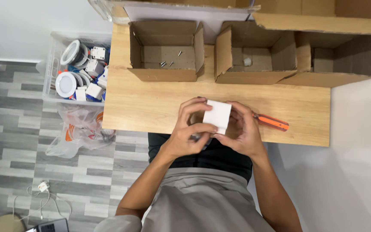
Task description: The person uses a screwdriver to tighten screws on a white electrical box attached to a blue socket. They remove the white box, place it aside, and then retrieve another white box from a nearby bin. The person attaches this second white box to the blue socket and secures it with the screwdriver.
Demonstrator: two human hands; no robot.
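White plastic box (217,116) pinched between left hand (188,133) and right hand (241,133), frame centre, above desk (151,107). Best kept steady, both grips snug on its edges, clear of orange-handled screwdriver (271,122).

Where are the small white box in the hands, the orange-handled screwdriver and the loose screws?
small white plastic box (218,115), head view, top face.
orange-handled screwdriver (272,122), head view, handle.
loose metal screws (168,62), head view, inside left cardboard box.

counter (151,107): three boxes in a row along its far edge
left box (166,51): screws (168,62) inside
bin (80,68): left of the counter
screwdriver (271,122): on the counter, right of the block (217,116)
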